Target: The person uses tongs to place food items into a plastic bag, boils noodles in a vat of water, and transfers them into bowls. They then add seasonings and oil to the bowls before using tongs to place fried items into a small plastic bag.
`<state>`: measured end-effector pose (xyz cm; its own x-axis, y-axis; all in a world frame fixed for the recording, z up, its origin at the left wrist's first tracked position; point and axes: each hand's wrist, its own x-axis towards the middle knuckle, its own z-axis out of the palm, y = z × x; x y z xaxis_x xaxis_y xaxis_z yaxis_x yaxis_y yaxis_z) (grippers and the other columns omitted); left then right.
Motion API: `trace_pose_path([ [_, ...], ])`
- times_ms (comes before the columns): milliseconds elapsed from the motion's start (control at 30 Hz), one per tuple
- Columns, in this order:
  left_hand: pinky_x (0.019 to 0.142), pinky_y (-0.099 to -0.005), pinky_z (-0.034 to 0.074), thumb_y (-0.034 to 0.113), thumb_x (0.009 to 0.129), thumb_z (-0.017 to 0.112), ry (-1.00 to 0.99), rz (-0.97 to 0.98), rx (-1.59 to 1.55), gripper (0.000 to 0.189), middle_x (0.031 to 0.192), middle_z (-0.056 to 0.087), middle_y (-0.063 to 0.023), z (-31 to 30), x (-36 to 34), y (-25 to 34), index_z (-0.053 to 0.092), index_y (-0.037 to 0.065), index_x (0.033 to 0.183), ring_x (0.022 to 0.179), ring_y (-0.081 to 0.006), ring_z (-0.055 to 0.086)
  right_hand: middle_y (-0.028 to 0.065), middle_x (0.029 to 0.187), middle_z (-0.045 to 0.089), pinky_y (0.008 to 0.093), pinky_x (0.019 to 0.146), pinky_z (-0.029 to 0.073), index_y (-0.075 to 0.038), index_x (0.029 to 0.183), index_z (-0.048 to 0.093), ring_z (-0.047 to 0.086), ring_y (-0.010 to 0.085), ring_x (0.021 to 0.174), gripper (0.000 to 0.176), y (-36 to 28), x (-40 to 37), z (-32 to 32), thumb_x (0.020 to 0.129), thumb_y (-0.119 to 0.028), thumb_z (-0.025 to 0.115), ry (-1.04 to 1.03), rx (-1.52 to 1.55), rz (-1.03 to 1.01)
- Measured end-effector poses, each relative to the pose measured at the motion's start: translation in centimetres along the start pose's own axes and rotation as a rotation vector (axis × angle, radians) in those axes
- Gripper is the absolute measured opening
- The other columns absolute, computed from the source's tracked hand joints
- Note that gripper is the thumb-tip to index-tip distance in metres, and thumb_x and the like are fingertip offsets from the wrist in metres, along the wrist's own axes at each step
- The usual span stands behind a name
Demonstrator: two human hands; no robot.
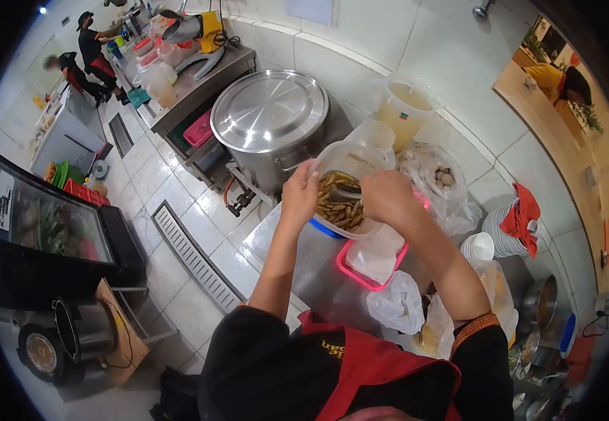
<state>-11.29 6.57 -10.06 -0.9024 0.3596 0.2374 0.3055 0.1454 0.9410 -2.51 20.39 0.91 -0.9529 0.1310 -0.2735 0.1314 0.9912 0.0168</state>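
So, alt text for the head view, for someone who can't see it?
A person's left-hand grip holds a whitish plastic tub of brownish-green pieces; the right-hand grip holds what looks like a metal spoon among them. Beyond stands a large, round, lidded steel pot.

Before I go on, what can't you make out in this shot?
All in the head view:
- Utensil: its handle, covered by the right hand.
- White tub: its floor, buried under the green-brown pieces.
- Large steel pot: its inside, hidden by the lid.
- Glass-doored fridge: its left side, cut off by the dark image border.
- Far co-worker in a cap: hand details, too small.
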Motion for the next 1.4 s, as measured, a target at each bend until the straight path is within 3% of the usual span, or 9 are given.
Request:
trace_pose_path([
  [100, 0.081, -0.0274, 0.041, 0.013, 0.088, 0.044, -0.054, -0.142, 0.014, 0.027, 0.095, 0.062, -0.0097, -0.4, 0.0, 1.1, 0.054, 0.001, 0.110, 0.089, -0.0152, 0.056, 0.0159, 0.075, 0.063, 0.0411, 0.062, 0.049, -0.007, 0.081, 0.065, 0.062, 0.0312, 0.073, 0.015, 1.2, 0.8, 0.8, 0.068, -0.014, 0.062, 0.045, -0.015, 0.010],
  [300, 0.080, -0.0276, 0.042, 0.013, 0.088, 0.045, -0.031, -0.111, 0.041, 0.027, 0.093, 0.063, -0.0099, 0.1, 1.1, -0.5, 0.055, 0.001, 0.109, 0.088, -0.0154, 0.057, 0.0159, 0.070, 0.063, 0.0357, 0.053, 0.046, -0.004, 0.084, 0.066, 0.061, 0.0241, 0.059, 0.019, 7.0, -1.6, -0.9, 0.069, -0.015, 0.062, 0.198, 0.448, -0.094],
  [500, 0.080, -0.0286, 0.042, 0.014, 0.087, 0.046, -0.076, -0.249, -0.007, 0.027, 0.096, 0.063, -0.0118, -0.3, 2.0, 1.0, 0.056, 0.001, 0.108, 0.090, -0.0182, 0.058, 0.0011, 0.064, 0.058, 0.0206, 0.042, 0.037, -0.004, 0.101, 0.061, 0.047, 0.0059, 0.049, 0.026, 11.6, -3.6, -2.0, 0.076, -0.011, 0.057, -0.214, 0.935, 0.077],
  [600, 0.081, -0.0293, 0.042, 0.013, 0.087, 0.046, -0.063, -0.200, 0.071, 0.026, 0.097, 0.063, -0.0126, -0.1, 2.3, -0.2, 0.056, 0.001, 0.108, 0.092, -0.0189, 0.058, 0.0026, 0.069, 0.059, 0.0240, 0.050, 0.041, 0.000, 0.104, 0.059, 0.053, 0.0098, 0.053, 0.028, 12.4, -4.5, -1.4, 0.077, -0.008, 0.057, -0.194, 1.051, 0.068],
  [800, 0.084, -0.0294, 0.042, 0.010, 0.085, 0.047, -0.049, -0.140, 0.073, 0.028, 0.102, 0.062, -0.0127, 0.1, 2.4, -0.9, 0.054, 0.001, 0.111, 0.097, -0.0195, 0.058, 0.0089, 0.078, 0.063, 0.0279, 0.064, 0.045, -0.011, 0.103, 0.062, 0.058, 0.0178, 0.066, 0.032, 8.8, -7.3, -1.2, 0.072, -0.009, 0.063, 0.268, 0.610, -0.008],
  [1000, 0.085, -0.0285, 0.041, 0.006, 0.085, 0.045, -0.077, -0.100, 0.064, 0.029, 0.103, 0.062, -0.0123, 0.0, 2.4, -1.1, 0.052, 0.000, 0.112, 0.097, -0.0190, 0.057, 0.0068, 0.076, 0.059, 0.0368, 0.060, 0.045, -0.016, 0.096, 0.064, 0.058, 0.0263, 0.069, 0.027, 6.4, -7.4, -0.8, 0.070, -0.012, 0.063, 0.505, 0.173, -0.131],
  [1233, 0.086, -0.0280, 0.041, 0.005, 0.085, 0.044, -0.062, -0.116, 0.039, 0.029, 0.104, 0.062, -0.0110, 0.2, 2.5, -1.7, 0.053, 0.001, 0.112, 0.097, -0.0182, 0.057, 0.0061, 0.074, 0.058, 0.0349, 0.056, 0.044, -0.014, 0.094, 0.063, 0.057, 0.0257, 0.067, 0.024, 6.1, -8.4, -1.3, 0.070, -0.011, 0.063, 0.546, 0.158, -0.112],
  [1333, 0.083, -0.0371, 0.044, 0.010, 0.081, 0.047, -0.001, -0.056, 0.015, 0.031, 0.099, 0.061, -0.0197, 0.5, 2.5, -2.3, 0.055, 0.003, 0.110, 0.095, -0.0339, 0.058, 0.0064, 0.078, 0.060, 0.0323, 0.056, 0.045, -0.013, 0.094, 0.064, 0.058, 0.0256, 0.068, 0.027, 7.1, -11.5, -1.6, 0.068, -0.008, 0.064, 0.580, 0.231, -0.068],
  [1400, 0.085, -0.0356, 0.042, 0.010, 0.081, 0.048, 0.011, 0.039, 0.170, 0.032, 0.102, 0.060, -0.0187, 0.3, 2.7, -3.4, 0.054, 0.003, 0.112, 0.098, -0.0317, 0.057, 0.0073, 0.081, 0.062, 0.0302, 0.056, 0.046, -0.012, 0.095, 0.064, 0.058, 0.0258, 0.067, 0.029, 8.2, -15.0, -1.6, 0.067, -0.006, 0.065, 0.613, 0.310, 0.026],
])
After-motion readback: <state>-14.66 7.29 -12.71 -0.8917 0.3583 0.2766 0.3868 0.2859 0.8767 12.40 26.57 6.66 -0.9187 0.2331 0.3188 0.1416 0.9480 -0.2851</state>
